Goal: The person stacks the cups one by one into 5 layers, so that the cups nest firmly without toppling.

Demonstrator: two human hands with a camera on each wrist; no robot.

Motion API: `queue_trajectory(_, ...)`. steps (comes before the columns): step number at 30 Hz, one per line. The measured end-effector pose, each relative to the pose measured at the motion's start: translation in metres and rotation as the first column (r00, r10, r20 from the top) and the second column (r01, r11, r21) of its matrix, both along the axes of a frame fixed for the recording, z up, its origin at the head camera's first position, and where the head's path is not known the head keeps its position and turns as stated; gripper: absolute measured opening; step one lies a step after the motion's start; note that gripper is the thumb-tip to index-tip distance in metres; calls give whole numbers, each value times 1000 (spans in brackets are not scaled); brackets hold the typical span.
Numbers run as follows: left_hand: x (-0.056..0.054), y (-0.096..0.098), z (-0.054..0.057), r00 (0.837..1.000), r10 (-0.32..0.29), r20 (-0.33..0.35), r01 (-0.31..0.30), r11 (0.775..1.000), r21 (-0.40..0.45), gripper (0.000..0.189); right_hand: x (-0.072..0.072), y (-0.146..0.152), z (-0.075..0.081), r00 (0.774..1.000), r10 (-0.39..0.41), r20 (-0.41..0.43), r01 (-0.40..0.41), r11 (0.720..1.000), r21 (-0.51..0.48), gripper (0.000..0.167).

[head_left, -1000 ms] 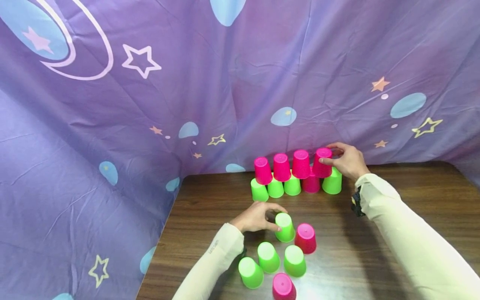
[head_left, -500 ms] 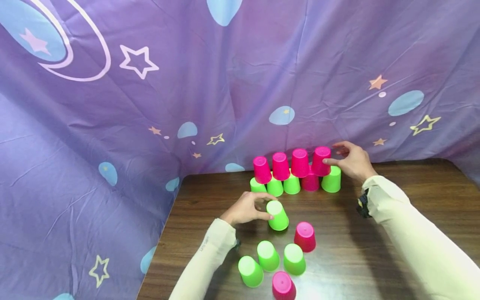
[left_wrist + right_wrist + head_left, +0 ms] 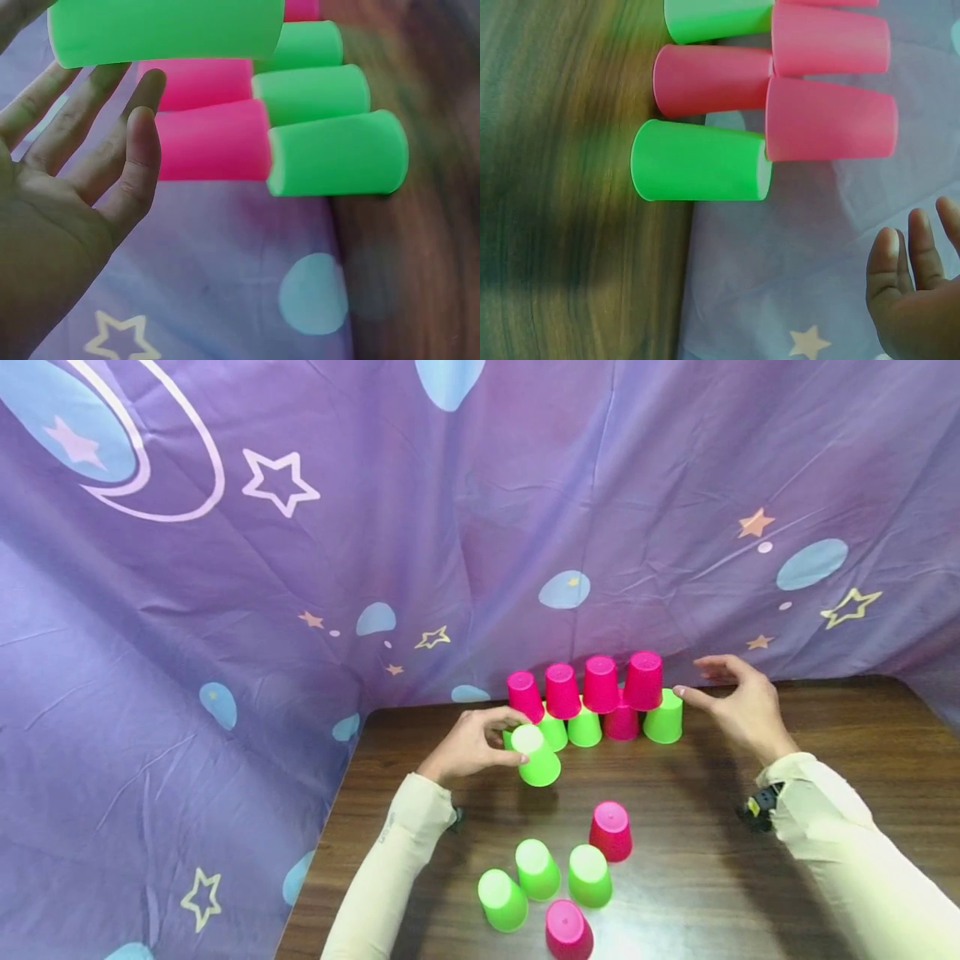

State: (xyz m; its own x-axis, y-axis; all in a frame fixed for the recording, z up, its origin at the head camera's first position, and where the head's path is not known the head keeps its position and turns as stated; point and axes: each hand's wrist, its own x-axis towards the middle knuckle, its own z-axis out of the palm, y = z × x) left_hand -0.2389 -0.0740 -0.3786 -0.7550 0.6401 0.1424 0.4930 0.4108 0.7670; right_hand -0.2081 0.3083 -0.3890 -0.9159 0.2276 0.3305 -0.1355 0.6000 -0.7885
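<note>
My left hand [image 3: 472,745] pinches an upside-down green cup [image 3: 538,760] between thumb and fingers, raised over the table in front of the left end of a two-tier cup row. In the left wrist view that green cup [image 3: 165,30] fills the top edge. The row's lower tier is green cups [image 3: 663,718] plus one pink cup [image 3: 621,722]; several pink cups [image 3: 643,681] stand upside down on top. The held cup partly hides the leftmost lower green cup. My right hand [image 3: 742,706] is apart from the row's right end, fingers spread and holding nothing.
Nearer on the wooden table [image 3: 697,860] stand loose upside-down cups: a pink cup [image 3: 611,832], green cups [image 3: 537,870] and another pink cup [image 3: 567,930] at the front. A purple patterned curtain [image 3: 480,527] hangs right behind the row.
My left hand has lifted the green cup from among the loose cups and carried it back and left toward the row. My right hand has let go of the rightmost upper pink cup and moved right.
</note>
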Motion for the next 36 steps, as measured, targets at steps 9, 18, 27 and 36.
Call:
queue_trajectory(9, -12, -2, 22, 1000, -4, 13, 3, 999, 49, 46, 40, -20, -12, 985, 139, -103, -138, 990, 21, 33)
queue_trajectory(18, -26, 2, 38, 998, 33, -57, -31, 999, 43, 43, 65, -53, -45, 975, 218, -30, -217, 975, 45, 30)
queue_trajectory(27, -42, 9, 60, 989, 87, -123, -79, 994, 73, 42, 81, -77, -71, 925, 380, 7, -378, 917, 128, 43)
queue_trajectory(36, -50, 21, 71, 985, 114, -133, -102, 991, 90, 42, 86, -85, -77, 898, 440, 0, -436, 891, 125, 50)
